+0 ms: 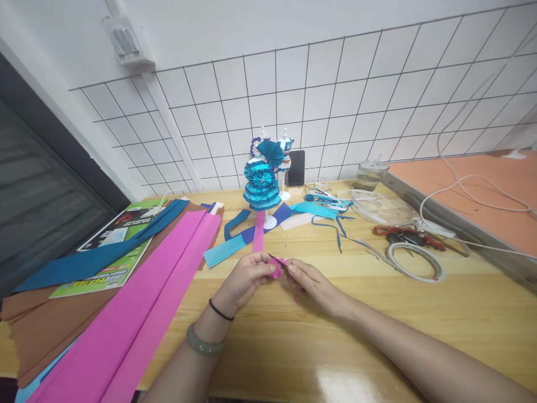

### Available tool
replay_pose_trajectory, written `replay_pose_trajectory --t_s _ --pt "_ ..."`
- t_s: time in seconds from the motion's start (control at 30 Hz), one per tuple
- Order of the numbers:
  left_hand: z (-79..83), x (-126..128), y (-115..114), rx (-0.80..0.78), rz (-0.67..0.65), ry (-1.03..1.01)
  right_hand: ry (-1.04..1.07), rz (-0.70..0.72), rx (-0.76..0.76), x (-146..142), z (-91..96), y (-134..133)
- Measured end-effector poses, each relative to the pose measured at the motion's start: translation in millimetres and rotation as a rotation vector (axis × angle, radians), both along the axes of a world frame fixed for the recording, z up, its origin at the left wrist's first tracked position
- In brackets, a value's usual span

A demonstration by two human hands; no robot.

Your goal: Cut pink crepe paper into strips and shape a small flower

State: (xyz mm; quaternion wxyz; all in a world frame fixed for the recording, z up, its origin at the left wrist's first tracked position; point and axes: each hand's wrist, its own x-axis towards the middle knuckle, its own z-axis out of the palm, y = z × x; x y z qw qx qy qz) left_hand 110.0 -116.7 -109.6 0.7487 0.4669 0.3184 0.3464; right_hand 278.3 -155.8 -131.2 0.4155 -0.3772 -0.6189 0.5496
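Observation:
Between the fingertips of my left hand is a small pink crepe-paper flower with a ruffled edge. My right hand grips a slim, dark, pointed tool; whether it is tweezers or small scissors I cannot tell. Its tip lies against the flower, and my two hands nearly meet over the wooden table. Just beyond them stands a mini dress form in a shiny blue pleated paper dress. A second white dress form is behind it.
Long pink paper strips, brown paper and a magazine lie at left. Blue strips and paper scraps spread around the stands. A tape roll, corded scissors, glass cup and phone are farther off.

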Motion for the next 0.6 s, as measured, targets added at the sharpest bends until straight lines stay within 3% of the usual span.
replay_pose_trajectory --t_s 0.6 --pt "-3.2 -1.4 1.4 0.01 -0.005 0.01 -0.09 0.007 0.046 2.8 6.7 0.3"
